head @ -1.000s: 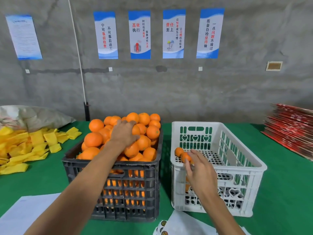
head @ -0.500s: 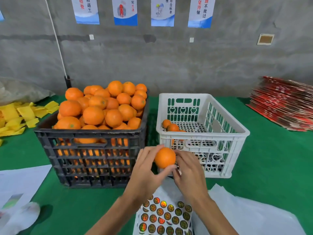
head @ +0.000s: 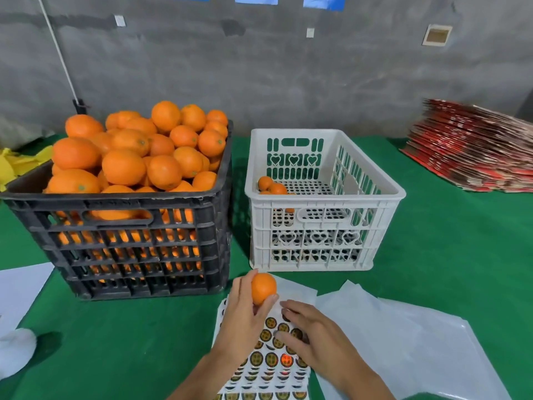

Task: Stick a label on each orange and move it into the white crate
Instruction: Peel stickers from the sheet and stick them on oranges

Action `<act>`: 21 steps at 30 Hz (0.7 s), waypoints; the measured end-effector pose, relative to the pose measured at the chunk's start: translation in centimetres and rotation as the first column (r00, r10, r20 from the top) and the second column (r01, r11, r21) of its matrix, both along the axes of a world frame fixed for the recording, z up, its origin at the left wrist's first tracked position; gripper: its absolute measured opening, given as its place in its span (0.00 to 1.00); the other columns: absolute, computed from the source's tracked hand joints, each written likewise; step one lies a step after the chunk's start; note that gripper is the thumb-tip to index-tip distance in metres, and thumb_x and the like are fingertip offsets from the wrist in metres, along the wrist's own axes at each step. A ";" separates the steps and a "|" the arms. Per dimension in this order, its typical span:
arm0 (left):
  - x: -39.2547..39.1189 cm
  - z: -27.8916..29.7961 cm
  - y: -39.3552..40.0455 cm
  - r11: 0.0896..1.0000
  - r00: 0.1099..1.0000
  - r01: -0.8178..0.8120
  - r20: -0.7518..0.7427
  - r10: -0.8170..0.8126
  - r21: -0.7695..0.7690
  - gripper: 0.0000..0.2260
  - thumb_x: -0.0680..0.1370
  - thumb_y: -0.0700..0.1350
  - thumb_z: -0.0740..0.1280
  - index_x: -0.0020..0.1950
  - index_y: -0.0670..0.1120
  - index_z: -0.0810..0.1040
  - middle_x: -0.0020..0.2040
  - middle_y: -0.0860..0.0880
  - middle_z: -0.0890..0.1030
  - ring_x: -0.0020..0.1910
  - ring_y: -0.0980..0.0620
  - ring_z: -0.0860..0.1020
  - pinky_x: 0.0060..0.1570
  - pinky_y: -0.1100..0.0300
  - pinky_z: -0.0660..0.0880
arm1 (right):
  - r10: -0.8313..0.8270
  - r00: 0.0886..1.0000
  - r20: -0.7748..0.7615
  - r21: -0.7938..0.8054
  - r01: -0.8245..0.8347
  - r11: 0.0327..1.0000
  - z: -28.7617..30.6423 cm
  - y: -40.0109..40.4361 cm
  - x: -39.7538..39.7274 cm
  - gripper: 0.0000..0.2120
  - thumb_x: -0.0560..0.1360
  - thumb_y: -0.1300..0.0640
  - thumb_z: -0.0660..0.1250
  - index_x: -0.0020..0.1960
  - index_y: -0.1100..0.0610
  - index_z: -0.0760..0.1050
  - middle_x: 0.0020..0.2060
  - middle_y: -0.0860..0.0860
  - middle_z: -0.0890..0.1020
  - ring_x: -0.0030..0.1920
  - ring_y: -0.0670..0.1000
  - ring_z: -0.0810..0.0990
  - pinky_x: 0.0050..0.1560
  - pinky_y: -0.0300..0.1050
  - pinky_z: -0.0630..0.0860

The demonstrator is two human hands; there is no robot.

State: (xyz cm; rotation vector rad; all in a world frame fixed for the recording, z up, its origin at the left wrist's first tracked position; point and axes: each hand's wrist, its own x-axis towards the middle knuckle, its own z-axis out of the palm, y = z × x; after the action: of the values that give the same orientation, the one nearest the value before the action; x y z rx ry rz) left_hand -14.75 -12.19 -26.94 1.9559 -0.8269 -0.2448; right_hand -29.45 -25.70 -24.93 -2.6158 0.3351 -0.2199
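Two crates stand side by side on the green cloth-covered table (head: pixel 432 269): a black slatted plastic crate (head: pixel 138 246) heaped above its rim with round oranges, too many to count, and just right of it a white perforated plastic crate (head: pixel 323 235) with three or so small oranges (head: pixel 271 186) in its near-left corner, partly hidden by the wall.

The left hand (head: pixel 245 316) holds one round orange (head: pixel 263 287) between thumb and fingertips, raised just in front of the white crate and above the sheets. The right hand (head: pixel 314 339) lies on a white sheet of round dark-and-gold labels (head: pixel 265 362), its fingers spread and bent down onto the stickers; whether it has pinched one I cannot tell. The arms cover part of the sheet, so its labels cannot be counted.

Several loose white backing sheets (head: pixel 403 347) lie to the right of the labels, and another white paper (head: pixel 20 287) at the left edge. A pile of yellow pieces (head: pixel 20 163) sits behind the black crate, and a stack of flat red cartons (head: pixel 473 157) at far right. Behind runs a rough grey concrete wall (head: pixel 288 76) with the lower edges of three blue posters.
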 end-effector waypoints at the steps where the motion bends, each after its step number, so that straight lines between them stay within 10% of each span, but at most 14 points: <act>1: -0.1 -0.1 0.0 1.000 1.000 0.006 0.015 -0.006 0.010 0.30 0.81 0.63 0.65 0.80 0.58 0.61 0.66 0.56 0.66 0.60 0.52 0.77 0.62 0.55 0.76 | -0.003 1.000 0.008 -0.008 0.003 1.000 -0.1 0.0 0.0 0.33 0.81 0.33 0.59 0.78 0.52 0.69 0.77 0.35 0.63 0.75 0.35 0.62 0.74 0.29 0.58; 9: -0.4 0.2 0.4 0.999 1.000 0.025 -0.008 -0.025 -0.042 0.27 0.79 0.65 0.64 0.76 0.66 0.58 0.67 0.62 0.64 0.62 0.59 0.76 0.57 0.69 0.73 | -0.085 0.989 0.124 0.105 0.072 0.992 -0.8 0.3 0.5 0.18 0.82 0.43 0.65 0.66 0.51 0.81 0.66 0.36 0.76 0.66 0.33 0.71 0.68 0.29 0.66; 14: -0.4 0.4 0.3 0.999 1.000 0.021 -0.006 -0.022 -0.035 0.30 0.80 0.64 0.64 0.79 0.62 0.58 0.69 0.61 0.64 0.64 0.55 0.75 0.63 0.57 0.76 | -0.288 0.942 0.169 0.412 0.198 0.889 -0.9 0.5 1.5 0.06 0.79 0.54 0.72 0.52 0.51 0.88 0.55 0.37 0.83 0.58 0.38 0.80 0.60 0.38 0.77; 21: -0.3 0.2 0.4 0.999 0.999 0.028 0.021 -0.027 -0.027 0.29 0.79 0.65 0.63 0.78 0.62 0.59 0.68 0.62 0.63 0.61 0.59 0.75 0.58 0.66 0.75 | -0.368 0.920 0.134 0.583 0.227 0.780 -0.3 0.2 1.7 0.09 0.77 0.61 0.74 0.41 0.50 0.87 0.50 0.40 0.84 0.53 0.44 0.83 0.57 0.44 0.80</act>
State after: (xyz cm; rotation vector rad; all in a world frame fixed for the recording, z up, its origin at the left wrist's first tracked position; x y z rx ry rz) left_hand -15.07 -11.78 -26.78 1.9258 -0.8671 -0.2290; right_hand -27.71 -25.45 -25.23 -1.9171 0.6286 -0.4682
